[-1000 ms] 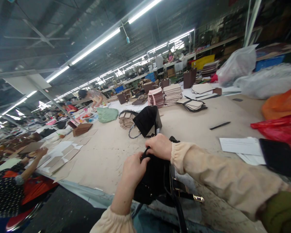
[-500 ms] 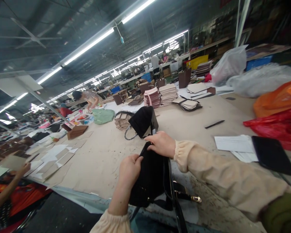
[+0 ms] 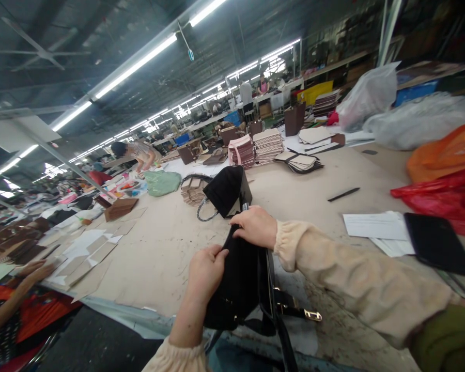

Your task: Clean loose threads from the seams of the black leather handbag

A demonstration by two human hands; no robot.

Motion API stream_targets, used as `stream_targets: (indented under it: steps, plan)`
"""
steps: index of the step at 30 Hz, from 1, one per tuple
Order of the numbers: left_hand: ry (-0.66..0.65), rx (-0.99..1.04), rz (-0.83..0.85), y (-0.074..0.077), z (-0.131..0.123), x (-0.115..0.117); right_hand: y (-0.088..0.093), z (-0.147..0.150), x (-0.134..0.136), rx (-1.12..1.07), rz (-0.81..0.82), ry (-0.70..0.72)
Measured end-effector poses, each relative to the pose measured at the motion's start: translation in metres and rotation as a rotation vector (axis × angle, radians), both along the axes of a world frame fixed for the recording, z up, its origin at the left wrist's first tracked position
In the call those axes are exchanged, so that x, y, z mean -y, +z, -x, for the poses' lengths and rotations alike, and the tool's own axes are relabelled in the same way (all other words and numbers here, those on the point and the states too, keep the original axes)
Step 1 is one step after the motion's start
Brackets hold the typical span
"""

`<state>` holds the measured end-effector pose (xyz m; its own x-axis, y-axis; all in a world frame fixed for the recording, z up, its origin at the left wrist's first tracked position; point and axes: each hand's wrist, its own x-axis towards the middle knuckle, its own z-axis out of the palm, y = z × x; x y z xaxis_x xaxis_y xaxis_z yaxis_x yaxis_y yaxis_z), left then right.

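Note:
A black bag (image 3: 236,284) with straps and gold-coloured buckles stands at the near edge of the table, between my arms. My left hand (image 3: 207,271) pinches its upper edge on the left, thumb on top. Farther along the same edge, my right hand (image 3: 256,226) grips the bag with bent fingers; some fingertips are hidden behind the fabric. A strap with a gold buckle (image 3: 312,315) sticks out to the right of the bag. Just beyond my right hand sits another black bag-like piece (image 3: 227,191), with a thin looped cord (image 3: 207,212) beside it.
Stacked panels (image 3: 267,147) stand across the table. On the right lie a dark pen-like tool (image 3: 343,194), white papers (image 3: 375,227), a black tablet-like slab (image 3: 439,243) and a red plastic bag (image 3: 445,201). At the left, a co-worker's arms (image 3: 27,284) reach toward flat pieces (image 3: 89,253).
My view has shifted slightly. Both hands keep nearly the same grip on the black bag's edge. The co-worker's hands at left have moved, and the panel held there has lowered.

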<state>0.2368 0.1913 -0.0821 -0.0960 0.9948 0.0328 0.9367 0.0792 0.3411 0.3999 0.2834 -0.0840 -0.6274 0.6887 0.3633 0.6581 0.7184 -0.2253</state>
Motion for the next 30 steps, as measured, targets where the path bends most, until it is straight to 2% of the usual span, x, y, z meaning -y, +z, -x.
stream_targets:
  steps: [12, 18, 23, 30]
  plan:
    - [-0.022, 0.001, 0.012, -0.002, 0.000, -0.001, 0.003, -0.001, 0.002, 0.026, -0.004, -0.017]
    - [-0.011, -0.053, 0.061, 0.006, -0.006, -0.001, 0.004, 0.003, 0.003, 0.047, 0.000, -0.032]
    - [-0.082, -0.035, 0.121, 0.012, -0.010, -0.005, 0.005, 0.003, 0.003, 0.040, -0.017, -0.039]
    - [-0.030, -0.327, -0.013, 0.008, -0.024, -0.021, 0.009, 0.000, 0.007, 0.039, -0.029, -0.062]
